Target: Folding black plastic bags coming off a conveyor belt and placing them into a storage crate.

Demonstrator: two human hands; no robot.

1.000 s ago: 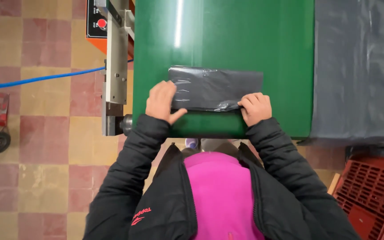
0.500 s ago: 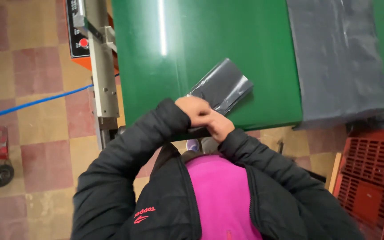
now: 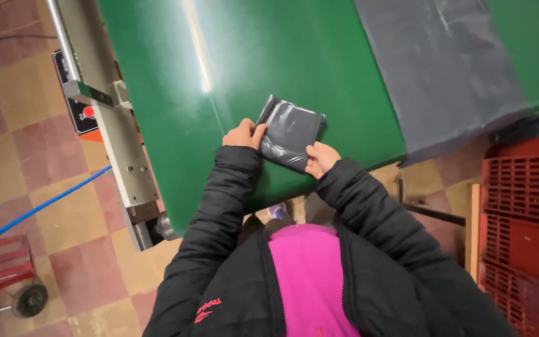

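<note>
Fingers of my left hand (image 3: 242,133) and right hand (image 3: 321,158) pinch opposite edges of a folded dark plastic bag (image 3: 291,132). It lies flat on the green belt (image 3: 176,93), near its front edge, well apart from the grey plastic sheet (image 3: 438,68).

My left hand (image 3: 241,133) and right hand (image 3: 320,158) each pinch an edge of a folded dark grey plastic bag (image 3: 290,131) lying flat on the green desk (image 3: 176,100). Grey plastic sheet (image 3: 444,68) lies further right. Red crate (image 3: 525,224) on the floor, right.
</note>
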